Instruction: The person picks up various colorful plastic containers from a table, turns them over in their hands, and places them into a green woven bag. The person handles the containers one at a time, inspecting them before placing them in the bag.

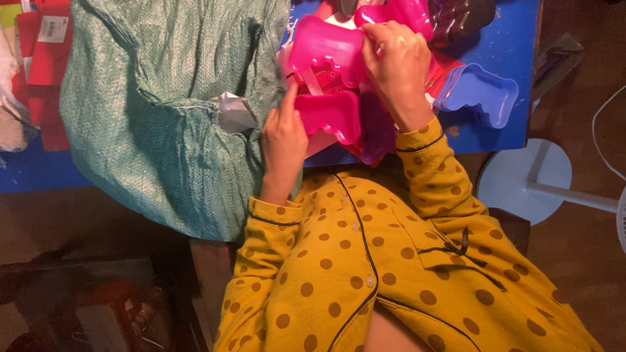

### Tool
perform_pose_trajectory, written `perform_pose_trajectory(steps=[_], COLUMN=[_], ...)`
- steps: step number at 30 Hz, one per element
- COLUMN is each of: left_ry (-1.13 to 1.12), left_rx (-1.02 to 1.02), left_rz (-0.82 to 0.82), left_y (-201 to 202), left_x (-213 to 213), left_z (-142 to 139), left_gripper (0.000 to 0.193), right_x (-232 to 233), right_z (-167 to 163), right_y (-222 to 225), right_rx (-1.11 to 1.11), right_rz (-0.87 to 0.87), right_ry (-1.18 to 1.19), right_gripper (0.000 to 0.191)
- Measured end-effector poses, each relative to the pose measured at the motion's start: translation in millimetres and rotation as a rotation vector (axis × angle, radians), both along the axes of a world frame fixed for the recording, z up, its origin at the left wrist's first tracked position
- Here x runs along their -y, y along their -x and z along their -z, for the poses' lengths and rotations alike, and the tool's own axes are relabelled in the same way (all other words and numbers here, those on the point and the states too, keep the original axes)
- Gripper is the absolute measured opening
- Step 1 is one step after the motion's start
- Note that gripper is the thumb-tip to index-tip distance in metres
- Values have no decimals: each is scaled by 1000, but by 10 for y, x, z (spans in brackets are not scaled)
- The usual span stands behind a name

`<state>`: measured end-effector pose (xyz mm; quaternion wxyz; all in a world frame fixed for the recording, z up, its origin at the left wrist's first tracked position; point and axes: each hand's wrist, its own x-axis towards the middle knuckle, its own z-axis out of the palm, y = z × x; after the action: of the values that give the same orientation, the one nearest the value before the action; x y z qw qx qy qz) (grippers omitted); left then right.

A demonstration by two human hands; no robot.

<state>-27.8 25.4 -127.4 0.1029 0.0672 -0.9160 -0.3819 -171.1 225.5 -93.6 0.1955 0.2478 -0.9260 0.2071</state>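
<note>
Both hands are busy with pink plastic trays; right hand (398,65) grips the upper pink tray (326,49) by its edge, left hand (283,133) steadies the lower pink tray (329,116), fingers closed on it; blue tray (479,94) lies just right on the blue table (515,39); green woven sack (163,111) crowds the left; red packets (42,72) far left, one with a white label.

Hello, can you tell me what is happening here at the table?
A person in a yellow dotted shirt is handling pink plastic containers over a blue table. The right hand grips the upper pink one; the left hand touches a lower pink piece. A blue container lies to the right, a green woven sack to the left.
</note>
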Motion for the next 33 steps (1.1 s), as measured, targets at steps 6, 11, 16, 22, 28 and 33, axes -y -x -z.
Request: perform_pose_trajectory(steps=[6,11,16,22,28,33], left_ry=[164,63,-14,-189,-404,-569], left_rx=[-125,-15,-171,-148,-126,21], left_rz=[-14,-21,-38,-109,-16,-101], left_y=[-28,-81,-65,-38,-40,-29], left_x=[37,28,56,103,203,242], left_z=[8,-124,-202,-194,-184,-167], left_gripper=[52,46,42,40,33,42], right_x=[-124,-206,-211,-56,94,122], right_z=[-148,-420,-533,-447,-423,-487], right_y=[-199,-538,-688,-675,-692,-726], right_rx=[243,896,1014,674,251,159], right_rz=[-100,-260,-569,-216,-187,-151], right_ry=[467,1100,1199,611,215,91], right_gripper=[16,28,37,15,21,18])
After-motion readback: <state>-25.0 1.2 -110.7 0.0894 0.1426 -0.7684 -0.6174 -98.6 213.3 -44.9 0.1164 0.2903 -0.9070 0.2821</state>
